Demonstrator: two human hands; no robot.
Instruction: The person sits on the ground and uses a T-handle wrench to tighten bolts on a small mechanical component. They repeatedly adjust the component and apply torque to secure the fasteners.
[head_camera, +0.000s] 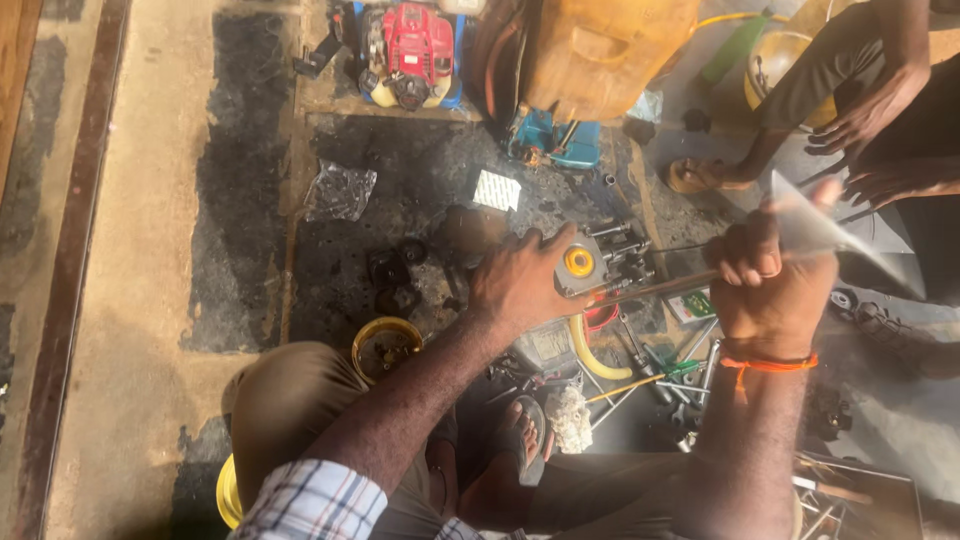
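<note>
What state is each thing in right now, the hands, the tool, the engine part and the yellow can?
Left hand: pressed flat on the grey engine part, steadying it.
Right hand: fist closed around a long screwdriver.
Long screwdriver: tip set against the engine part.
Yellow can: open, small parts inside.
Red engine: upright, untouched.

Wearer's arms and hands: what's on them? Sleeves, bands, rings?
Both hands are bare, no gloves. The left hand has nothing on the wrist; the forearm is bare up to a rolled plaid sleeve in white, blue and grey checks near the elbow. The right hand has an orange cord bracelet at the wrist and a ring on one finger. No right sleeve shows.
</note>
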